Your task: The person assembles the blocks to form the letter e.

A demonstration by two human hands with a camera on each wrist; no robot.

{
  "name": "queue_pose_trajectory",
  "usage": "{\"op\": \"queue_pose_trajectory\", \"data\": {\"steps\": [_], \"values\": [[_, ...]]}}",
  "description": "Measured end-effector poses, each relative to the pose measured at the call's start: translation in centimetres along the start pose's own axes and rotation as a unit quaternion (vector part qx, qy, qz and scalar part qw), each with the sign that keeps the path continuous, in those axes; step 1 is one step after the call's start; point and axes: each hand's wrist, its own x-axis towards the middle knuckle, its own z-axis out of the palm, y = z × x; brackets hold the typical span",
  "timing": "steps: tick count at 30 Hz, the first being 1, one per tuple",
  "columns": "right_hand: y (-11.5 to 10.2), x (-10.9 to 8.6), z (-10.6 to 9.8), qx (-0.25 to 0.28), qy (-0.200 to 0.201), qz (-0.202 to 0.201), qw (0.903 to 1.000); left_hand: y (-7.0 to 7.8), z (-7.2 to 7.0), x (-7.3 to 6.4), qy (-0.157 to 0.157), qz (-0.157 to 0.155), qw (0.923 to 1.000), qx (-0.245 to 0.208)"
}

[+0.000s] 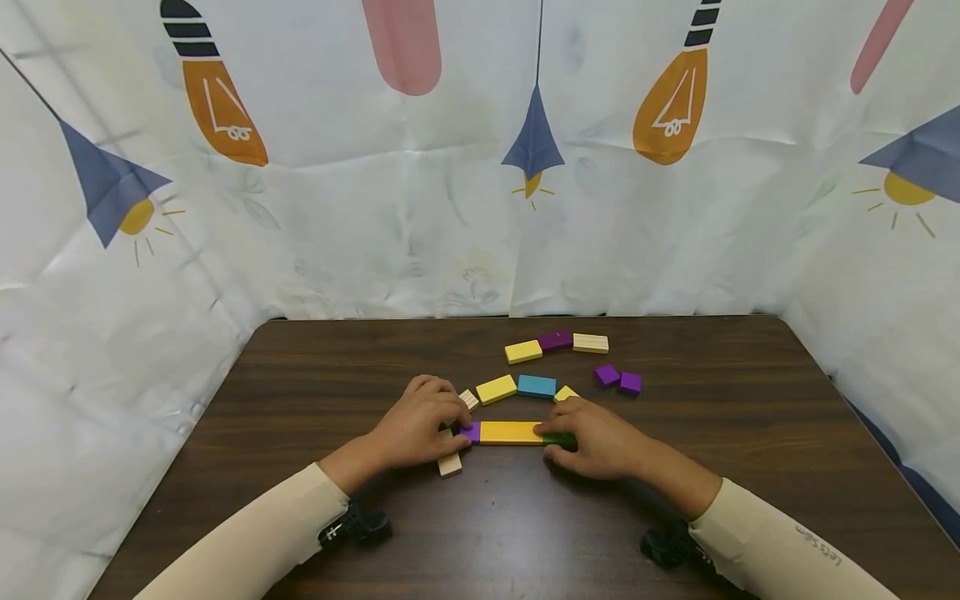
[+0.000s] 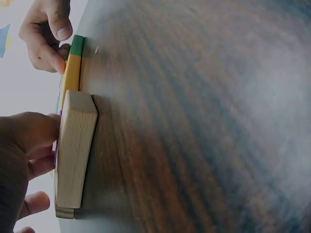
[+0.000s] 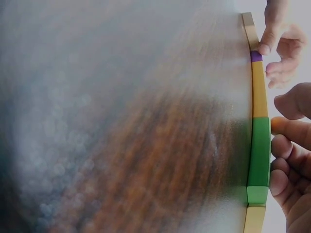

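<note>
A flat row on the table joins a purple block (image 1: 470, 432), a long yellow-orange block (image 1: 510, 432) and a green block (image 3: 260, 150). My left hand (image 1: 423, 423) pinches the purple block at the row's left end with thumb and index finger. Beside that hand lies a plain wooden block (image 2: 77, 150), angled toward me. My right hand (image 1: 603, 440) is over the row's right end, index fingertip touching where yellow-orange meets green. Its other fingertips rest along the green block's top edge, while the thumb is raised off it. That hand hides part of the green block from above.
Behind the row, a curved line holds a wooden block (image 1: 468, 400), a yellow block (image 1: 496, 389), a blue block (image 1: 537, 386) and another yellow block (image 1: 566, 392). Farther back lie yellow, dark purple and wooden blocks (image 1: 590, 343). Two small purple blocks (image 1: 619, 380) sit right.
</note>
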Motion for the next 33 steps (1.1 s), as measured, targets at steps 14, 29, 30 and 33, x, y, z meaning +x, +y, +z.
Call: {"op": "queue_pose_trajectory", "data": {"steps": [14,29,30,33], "values": [[-0.1,0.1,0.0,0.003,-0.002,0.001,1.0000,-1.2,-0.5,-0.3,0.016,-0.097,0.9948,0.026],[0.0,0.1,0.0,0.001,0.001,0.002,1.0000,-0.9,-0.3,0.2,-0.008,-0.119,0.9927,0.021],[0.0,0.0,0.1,0.002,0.000,0.002,1.0000,-0.8,-0.3,0.2,-0.007,-0.119,0.9927,0.021],[0.1,0.0,0.1,0.003,0.001,0.002,1.0000,-0.7,-0.2,0.2,-0.004,-0.118,0.9928,0.020]]}}
